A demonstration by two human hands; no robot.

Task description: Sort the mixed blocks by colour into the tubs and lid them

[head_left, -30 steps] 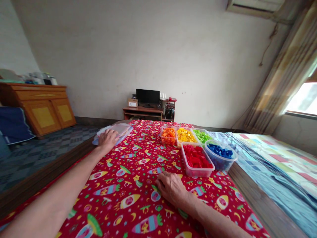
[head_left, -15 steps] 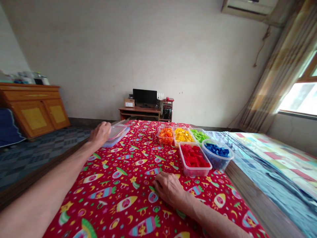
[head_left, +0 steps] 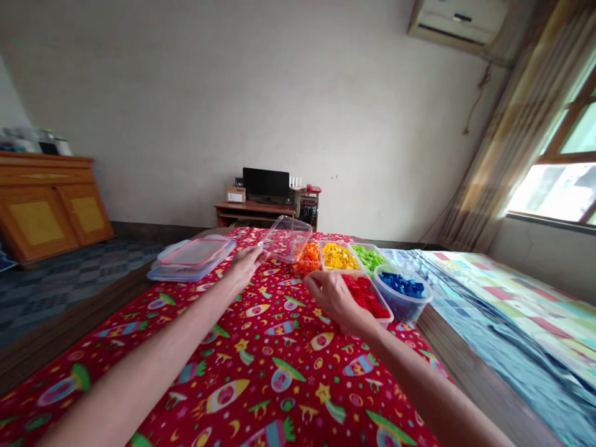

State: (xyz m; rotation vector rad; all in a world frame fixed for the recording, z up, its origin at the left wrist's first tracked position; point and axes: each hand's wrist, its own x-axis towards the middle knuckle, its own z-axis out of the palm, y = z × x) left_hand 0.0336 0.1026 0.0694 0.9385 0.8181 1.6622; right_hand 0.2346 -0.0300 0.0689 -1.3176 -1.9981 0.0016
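Observation:
My left hand (head_left: 246, 263) grips a clear plastic lid (head_left: 287, 238) by its near edge and holds it tilted above the table, just left of the orange bricks tub (head_left: 309, 255). My right hand (head_left: 331, 297) hovers with curled fingers at the near left corner of the red bricks tub (head_left: 372, 303); whether it touches the tub is unclear. Beyond lie tubs of yellow bricks (head_left: 336, 256), green bricks (head_left: 369, 256) and a round tub of blue bricks (head_left: 400, 289). A stack of lids (head_left: 192, 259) rests at the table's left edge.
The table wears a red rocket-print cloth (head_left: 261, 366). A bed with a patterned cover (head_left: 521, 310) runs along the right. A wooden cabinet (head_left: 46, 198) stands far left, and a low desk with a monitor (head_left: 265, 189) against the back wall.
My left hand lifted one clear lid off the stack and carried it right, toward the tubs. My right hand rose from the cloth and moved forward to the red tub.

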